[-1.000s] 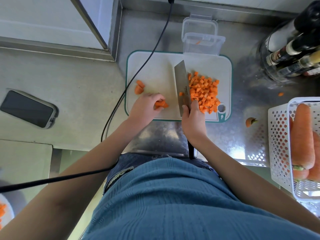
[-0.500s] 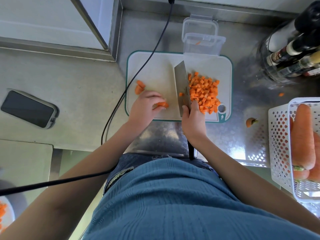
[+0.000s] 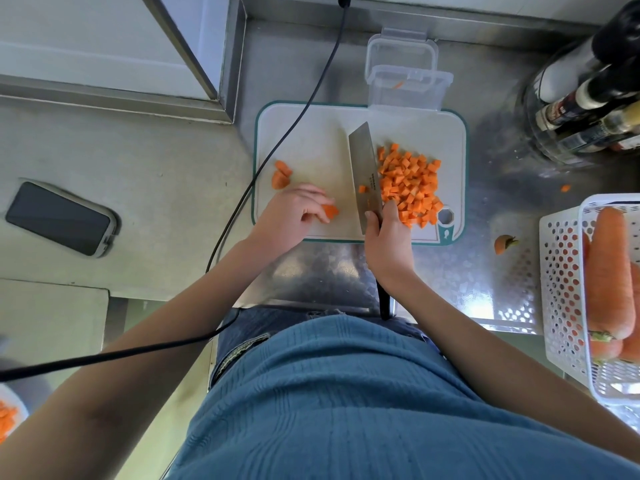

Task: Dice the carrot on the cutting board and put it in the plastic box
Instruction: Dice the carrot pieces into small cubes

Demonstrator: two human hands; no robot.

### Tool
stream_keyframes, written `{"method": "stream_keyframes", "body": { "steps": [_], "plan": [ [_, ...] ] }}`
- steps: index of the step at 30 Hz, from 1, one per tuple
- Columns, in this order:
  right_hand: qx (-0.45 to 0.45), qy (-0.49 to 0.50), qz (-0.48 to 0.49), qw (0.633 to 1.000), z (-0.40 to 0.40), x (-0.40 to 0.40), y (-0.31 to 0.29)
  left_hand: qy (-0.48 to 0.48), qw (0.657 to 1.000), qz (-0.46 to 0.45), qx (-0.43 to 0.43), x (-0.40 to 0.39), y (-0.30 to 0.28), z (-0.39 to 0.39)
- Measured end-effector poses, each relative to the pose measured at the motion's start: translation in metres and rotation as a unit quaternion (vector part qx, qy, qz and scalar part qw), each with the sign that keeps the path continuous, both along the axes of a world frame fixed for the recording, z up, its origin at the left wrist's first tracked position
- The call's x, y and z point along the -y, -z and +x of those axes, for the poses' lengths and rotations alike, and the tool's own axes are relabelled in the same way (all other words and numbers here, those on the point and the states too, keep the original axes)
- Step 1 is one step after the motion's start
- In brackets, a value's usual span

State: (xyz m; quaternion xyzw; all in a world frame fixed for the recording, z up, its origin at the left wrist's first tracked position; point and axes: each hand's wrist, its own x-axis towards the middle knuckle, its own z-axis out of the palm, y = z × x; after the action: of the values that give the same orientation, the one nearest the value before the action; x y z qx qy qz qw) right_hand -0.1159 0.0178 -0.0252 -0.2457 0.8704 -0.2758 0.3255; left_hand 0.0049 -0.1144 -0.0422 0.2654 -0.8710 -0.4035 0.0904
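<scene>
Steel knife blade (image 3: 364, 174), unreadable brand mark

**A steel kitchen worktop seen from above**

A brushed steel worktop (image 3: 346, 271) fills the view, with a raised steel back edge (image 3: 450, 12) along the far side. Bright light glints off the metal near its front right. At the far left, a pale panel (image 3: 86, 39) sits in a steel frame. A dull grey surface (image 3: 156, 161) stretches left, with a dark phone (image 3: 60, 218) lying on it. Lower left is a pale cabinet top (image 3: 48, 323).
</scene>
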Motion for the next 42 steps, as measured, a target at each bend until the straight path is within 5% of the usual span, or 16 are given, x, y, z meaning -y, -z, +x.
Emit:
{"method": "stream_keyframes", "body": {
  "steps": [5,24,42],
  "plan": [
    [0.000,0.001,-0.006,1.000,0.000,0.000,0.001,-0.128,0.992,0.014,0.018,-0.005,0.004,0.002],
    [0.000,-0.005,0.002,1.000,0.000,0.001,0.000,-0.001,0.997,-0.042,0.063,-0.006,0.008,-0.005],
    [0.010,-0.003,-0.004,1.000,0.009,0.007,-0.005,-0.268,0.961,-0.015,0.066,-0.039,0.007,-0.025]
  ]
}}
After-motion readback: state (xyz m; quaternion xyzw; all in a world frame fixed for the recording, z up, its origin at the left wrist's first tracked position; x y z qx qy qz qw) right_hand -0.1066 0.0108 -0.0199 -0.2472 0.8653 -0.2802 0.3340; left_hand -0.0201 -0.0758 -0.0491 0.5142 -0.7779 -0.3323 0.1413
